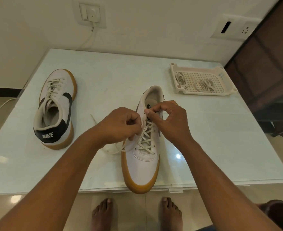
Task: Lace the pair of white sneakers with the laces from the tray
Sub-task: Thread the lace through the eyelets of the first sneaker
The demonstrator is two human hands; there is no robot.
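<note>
A white sneaker with a gum sole (141, 165) lies in the middle of the table, toe toward me, with a cream lace (145, 139) crossed through most of its eyelets. My left hand (120, 126) grips the sneaker's left eyelet flap and the lace there. My right hand (169, 119) pinches the lace end at an upper eyelet. The lace's loose end (94, 120) trails left on the table. A second sneaker (56, 109), laced, lies at the left with its heel toward me.
A cream perforated tray (227, 90) at the back right holds two bundled laces (204, 85). The glass table's front edge (104, 190) runs just under the sneaker's toe. Wall sockets and a cable are behind; dark wooden furniture (270, 72) stands at the right.
</note>
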